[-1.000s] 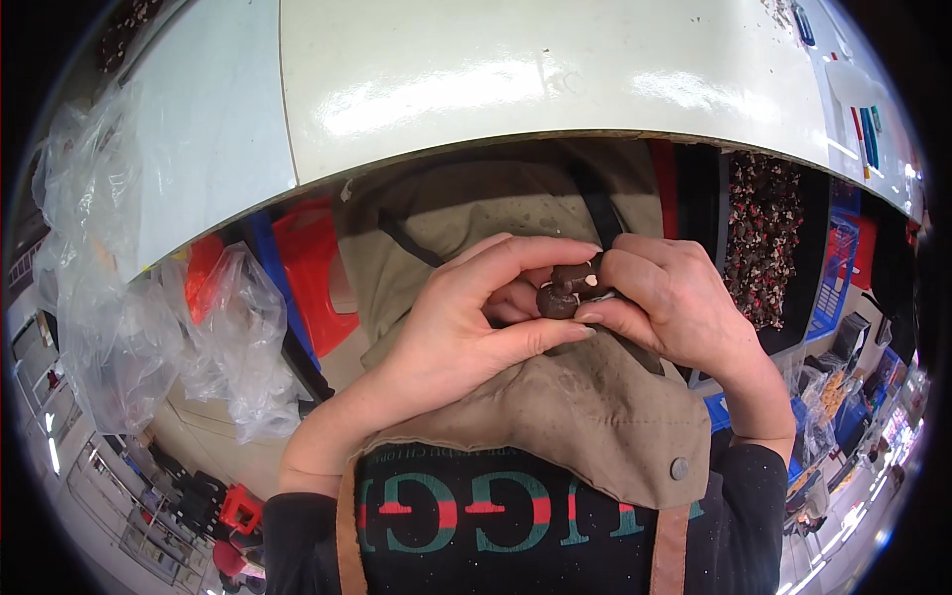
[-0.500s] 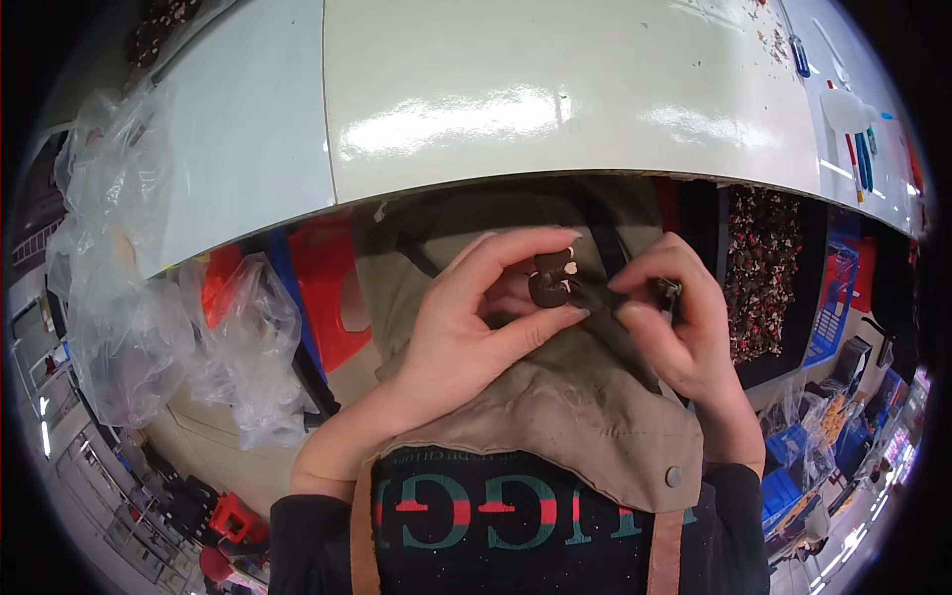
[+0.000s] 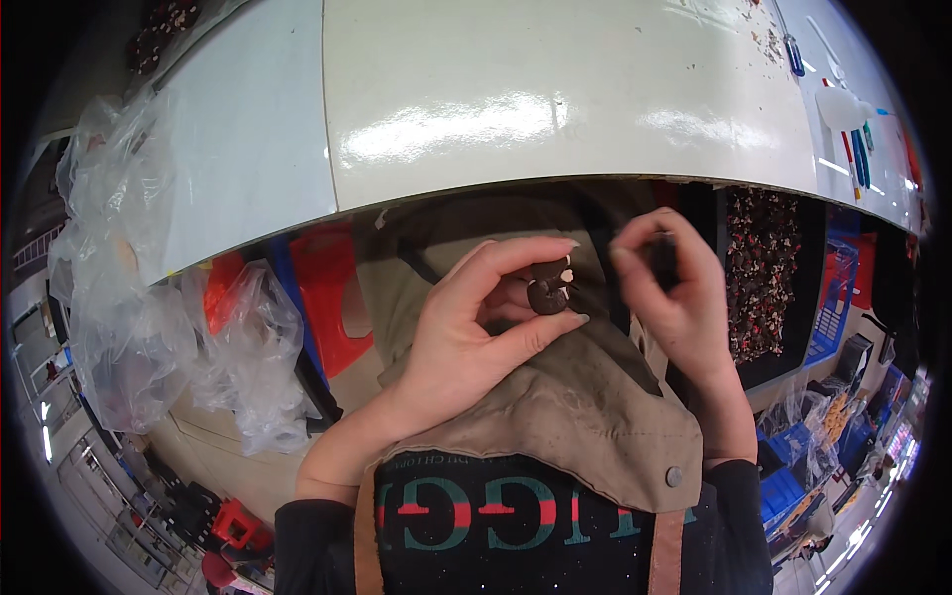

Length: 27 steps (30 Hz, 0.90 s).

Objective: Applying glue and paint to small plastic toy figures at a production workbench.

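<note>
My left hand (image 3: 476,322) is closed around a small dark brown figure-like piece (image 3: 548,288) with cream bits, pinched between thumb and fingertips over my lap. To its right, my right hand (image 3: 679,293) is curled with thumb and forefinger close together, apart from the piece and blurred by motion. Something dark shows inside its curl, too smeared to name. Beneath both hands lies the brown apron (image 3: 555,392). Beside my right hand stands a black tray (image 3: 716,253) of many small dark brown pieces with red and cream parts (image 3: 764,268).
Ahead is a glossy cream worktop (image 3: 555,89) with crumbs at its far right. A screwdriver (image 3: 793,55) and other slim tools (image 3: 855,159) lie there. Clear plastic bags (image 3: 124,268) hang at left, near a red stool-like object (image 3: 332,297). A blue crate (image 3: 828,317) stands right.
My right hand has moved up and right, away from the piece in my left hand. My left hand keeps its hold, almost in the same place.
</note>
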Each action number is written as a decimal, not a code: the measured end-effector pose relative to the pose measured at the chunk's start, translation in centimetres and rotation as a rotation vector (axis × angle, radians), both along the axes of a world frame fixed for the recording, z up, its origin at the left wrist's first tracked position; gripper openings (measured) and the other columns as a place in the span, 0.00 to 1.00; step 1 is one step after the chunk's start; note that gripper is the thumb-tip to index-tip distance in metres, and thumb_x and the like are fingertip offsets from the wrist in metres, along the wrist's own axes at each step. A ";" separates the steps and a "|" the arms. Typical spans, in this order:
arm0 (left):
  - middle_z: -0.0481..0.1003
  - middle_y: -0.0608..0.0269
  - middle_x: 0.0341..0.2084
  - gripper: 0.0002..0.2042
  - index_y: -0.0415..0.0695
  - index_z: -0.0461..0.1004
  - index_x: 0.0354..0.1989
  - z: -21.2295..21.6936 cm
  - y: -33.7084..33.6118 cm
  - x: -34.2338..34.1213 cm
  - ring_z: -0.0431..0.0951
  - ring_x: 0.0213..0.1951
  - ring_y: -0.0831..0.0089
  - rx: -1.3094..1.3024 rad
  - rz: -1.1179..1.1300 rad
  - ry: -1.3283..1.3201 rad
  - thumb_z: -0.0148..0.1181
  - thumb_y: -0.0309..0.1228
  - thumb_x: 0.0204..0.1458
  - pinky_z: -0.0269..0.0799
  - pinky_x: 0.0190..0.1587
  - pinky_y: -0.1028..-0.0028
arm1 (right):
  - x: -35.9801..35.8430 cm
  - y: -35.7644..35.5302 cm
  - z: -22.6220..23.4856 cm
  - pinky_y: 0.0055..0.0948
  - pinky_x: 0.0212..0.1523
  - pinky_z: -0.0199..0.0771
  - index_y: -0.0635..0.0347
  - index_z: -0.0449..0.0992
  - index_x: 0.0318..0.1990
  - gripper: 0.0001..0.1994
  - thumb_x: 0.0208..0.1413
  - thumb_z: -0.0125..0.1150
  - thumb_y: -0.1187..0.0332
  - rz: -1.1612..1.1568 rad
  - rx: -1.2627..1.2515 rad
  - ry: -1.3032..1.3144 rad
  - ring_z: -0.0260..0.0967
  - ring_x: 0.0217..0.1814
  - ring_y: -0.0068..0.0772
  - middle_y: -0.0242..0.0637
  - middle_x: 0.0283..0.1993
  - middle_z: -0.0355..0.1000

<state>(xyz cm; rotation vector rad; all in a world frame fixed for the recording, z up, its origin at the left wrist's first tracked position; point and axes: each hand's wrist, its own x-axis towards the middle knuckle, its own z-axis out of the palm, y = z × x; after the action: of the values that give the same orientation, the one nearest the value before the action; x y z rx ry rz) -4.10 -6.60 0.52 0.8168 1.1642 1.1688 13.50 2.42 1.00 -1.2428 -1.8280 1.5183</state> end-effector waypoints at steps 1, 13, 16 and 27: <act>0.67 0.66 0.44 0.25 0.42 0.64 0.52 0.1 0.2 -0.1 0.70 0.45 0.79 -0.033 -0.005 -0.040 0.60 0.13 0.44 0.70 0.46 0.79 | 0.3 0.0 0.0 0.15 0.32 0.59 0.64 0.67 0.34 0.05 0.51 0.53 0.81 -0.072 -0.071 0.015 0.58 0.31 0.14 0.27 0.31 0.63; 0.69 0.63 0.45 0.25 0.42 0.63 0.54 -1.0 0.8 -1.1 0.71 0.47 0.77 -0.032 -0.040 -0.058 0.58 0.13 0.45 0.71 0.45 0.79 | -1.8 0.1 0.0 0.21 0.32 0.66 0.65 0.73 0.35 0.07 0.47 0.61 0.78 0.178 0.057 0.103 0.69 0.33 0.26 0.35 0.32 0.70; 0.69 0.62 0.46 0.25 0.42 0.63 0.54 -1.3 0.6 -1.5 0.71 0.48 0.76 -0.023 -0.052 -0.032 0.58 0.13 0.46 0.71 0.45 0.79 | -2.3 0.4 0.2 0.21 0.32 0.67 0.65 0.73 0.35 0.07 0.47 0.61 0.77 0.215 0.001 0.066 0.69 0.33 0.26 0.35 0.32 0.70; 0.69 0.64 0.45 0.25 0.42 0.65 0.53 -1.8 0.2 -3.0 0.72 0.46 0.77 -0.027 -0.068 0.042 0.61 0.15 0.44 0.71 0.45 0.80 | -3.6 0.2 0.0 0.21 0.30 0.66 0.65 0.74 0.35 0.07 0.47 0.61 0.76 0.246 0.015 0.010 0.69 0.30 0.25 0.35 0.30 0.70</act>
<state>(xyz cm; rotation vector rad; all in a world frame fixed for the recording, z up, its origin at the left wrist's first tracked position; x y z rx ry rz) -7.06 -6.41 -1.24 0.8578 1.1755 1.0825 9.94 2.66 0.96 -1.0313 -2.0430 1.6299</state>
